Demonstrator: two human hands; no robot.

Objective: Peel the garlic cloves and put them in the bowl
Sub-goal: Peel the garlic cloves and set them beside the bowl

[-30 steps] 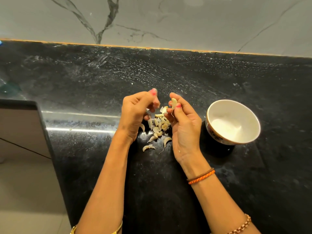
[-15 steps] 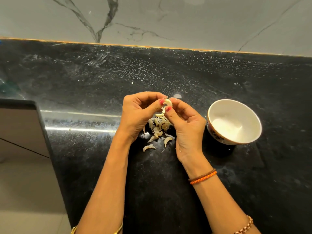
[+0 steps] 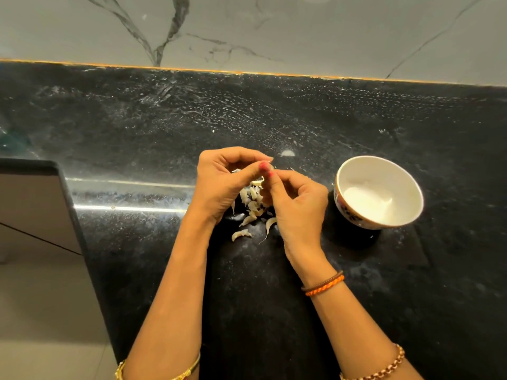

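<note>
Both hands curled over garlic pile (image 3: 251, 204) on black table (image 3: 301, 119): left hand (image 3: 222, 185) and right hand (image 3: 297, 207) pinched one clove (image 3: 270, 167) together. White bowl (image 3: 380, 192) just right, apart.

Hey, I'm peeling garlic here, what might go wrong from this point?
1. Both hands, left and right, pinch one small clove by the fingertips above the pile; it could slip and land among the unpeeled ones.
2. The bowl stands off to the right, so a tossed clove may miss it.
</note>
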